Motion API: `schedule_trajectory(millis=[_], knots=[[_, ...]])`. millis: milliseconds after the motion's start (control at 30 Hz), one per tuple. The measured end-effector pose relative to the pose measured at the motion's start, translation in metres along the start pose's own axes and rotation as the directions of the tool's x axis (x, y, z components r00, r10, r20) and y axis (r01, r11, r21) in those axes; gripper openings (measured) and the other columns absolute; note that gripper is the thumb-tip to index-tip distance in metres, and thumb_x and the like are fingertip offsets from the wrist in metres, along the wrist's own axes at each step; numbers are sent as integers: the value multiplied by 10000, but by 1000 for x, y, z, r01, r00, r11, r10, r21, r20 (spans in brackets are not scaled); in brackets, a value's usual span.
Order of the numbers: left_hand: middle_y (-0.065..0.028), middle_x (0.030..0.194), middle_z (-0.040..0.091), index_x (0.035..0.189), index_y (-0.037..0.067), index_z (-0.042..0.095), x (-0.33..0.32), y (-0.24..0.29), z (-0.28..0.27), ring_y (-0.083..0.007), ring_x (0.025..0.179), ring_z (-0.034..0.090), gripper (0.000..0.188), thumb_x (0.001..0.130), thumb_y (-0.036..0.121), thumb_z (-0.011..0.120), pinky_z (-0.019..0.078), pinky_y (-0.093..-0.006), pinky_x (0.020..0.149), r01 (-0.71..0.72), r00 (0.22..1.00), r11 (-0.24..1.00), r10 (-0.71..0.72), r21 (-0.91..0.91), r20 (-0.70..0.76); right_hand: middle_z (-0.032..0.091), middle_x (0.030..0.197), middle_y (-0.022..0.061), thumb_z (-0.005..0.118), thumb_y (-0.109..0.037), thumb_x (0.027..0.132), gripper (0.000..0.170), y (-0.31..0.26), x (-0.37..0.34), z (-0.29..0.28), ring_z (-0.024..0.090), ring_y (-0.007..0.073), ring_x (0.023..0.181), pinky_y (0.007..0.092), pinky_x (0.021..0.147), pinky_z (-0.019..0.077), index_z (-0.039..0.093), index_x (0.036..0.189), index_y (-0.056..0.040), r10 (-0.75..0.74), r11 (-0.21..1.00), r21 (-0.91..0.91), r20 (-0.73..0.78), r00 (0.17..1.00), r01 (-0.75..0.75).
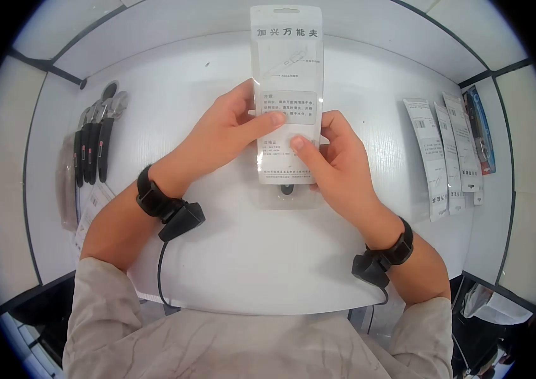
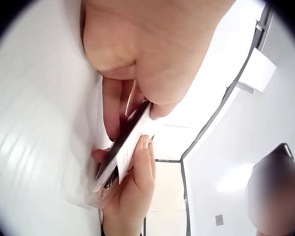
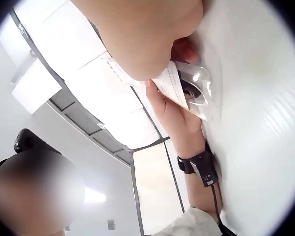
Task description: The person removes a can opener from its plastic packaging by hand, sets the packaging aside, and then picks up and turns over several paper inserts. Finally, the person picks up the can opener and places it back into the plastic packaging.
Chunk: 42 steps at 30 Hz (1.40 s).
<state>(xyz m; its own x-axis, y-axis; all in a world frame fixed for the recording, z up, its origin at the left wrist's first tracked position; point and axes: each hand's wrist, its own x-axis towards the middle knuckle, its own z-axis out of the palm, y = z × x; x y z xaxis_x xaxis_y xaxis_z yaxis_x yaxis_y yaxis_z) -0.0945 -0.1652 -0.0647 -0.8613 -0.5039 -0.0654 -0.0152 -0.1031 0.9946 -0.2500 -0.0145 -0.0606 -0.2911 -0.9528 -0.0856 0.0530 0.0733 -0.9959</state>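
A white card with printed text and a line drawing [image 1: 287, 76] stands upright before me, a hang slot at its top. My left hand [image 1: 225, 131] grips its left edge, thumb on the printed face and fingers behind. Lower down, my right hand [image 1: 342, 163] pinches the right edge the same way. Clear plastic packaging [image 1: 272, 201] shows below the card, with a black rounded end [image 1: 287, 189] inside it. In the right wrist view the clear plastic [image 3: 202, 77] bulges behind the card [image 3: 172, 84] around a dark piece. Most of that piece is hidden.
Several black-handled metal tools [image 1: 94, 142] lie at the left, beside clear packaging [image 1: 67, 183] and a printed card [image 1: 86, 218]. Several white printed cards [image 1: 431, 158] and a blue-backed package [image 1: 480, 129] lie at the right. Low walls [image 1: 173, 28] border the white table [image 1: 230, 252].
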Motion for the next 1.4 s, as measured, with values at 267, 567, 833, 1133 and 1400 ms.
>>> schedule_trajectory(millis=[267,567,833,1133,1400], knots=[[-128,1335,640,1464,-3,461,0,1,1,-200,1175,658,496,1031,175,623,552,-359,1000,-11,1000,1000,11,0,4,684,1203,180,636,-145,1024,249,1,0,-1,734,163,889,293,725,588,542,1151,47,16,1000,10,5,1000,-16],[-130,1320,647,1447,-26,467,0,0,0,-198,1158,663,485,1038,190,612,554,-342,982,-24,1000,1000,24,18,15,703,1155,162,648,-167,1022,254,-1,-1,0,730,151,873,288,721,584,571,1138,46,14,1000,-13,-1,1000,-14],[-142,1273,674,1416,-15,519,-5,-3,0,-163,1043,691,448,1020,156,639,560,-313,923,34,999,994,-34,106,-1,699,1014,97,643,-255,1034,261,5,4,-1,641,73,696,225,497,460,564,1085,-11,72,992,114,-151,986,-55],[-72,1132,730,1315,-26,632,-8,0,5,-112,1000,663,322,1033,125,593,542,-284,888,-47,982,988,18,150,188,706,919,81,647,-275,1034,262,5,6,-6,597,75,629,226,518,470,579,1064,-24,84,994,77,-132,988,-74],[-28,1065,729,1270,1,668,-7,8,-1,-57,882,615,287,1061,173,570,494,-237,764,44,998,982,-53,183,43,675,855,34,666,-203,1023,187,3,4,-4,573,61,685,226,596,457,622,1034,-21,59,997,52,-44,997,-57]])
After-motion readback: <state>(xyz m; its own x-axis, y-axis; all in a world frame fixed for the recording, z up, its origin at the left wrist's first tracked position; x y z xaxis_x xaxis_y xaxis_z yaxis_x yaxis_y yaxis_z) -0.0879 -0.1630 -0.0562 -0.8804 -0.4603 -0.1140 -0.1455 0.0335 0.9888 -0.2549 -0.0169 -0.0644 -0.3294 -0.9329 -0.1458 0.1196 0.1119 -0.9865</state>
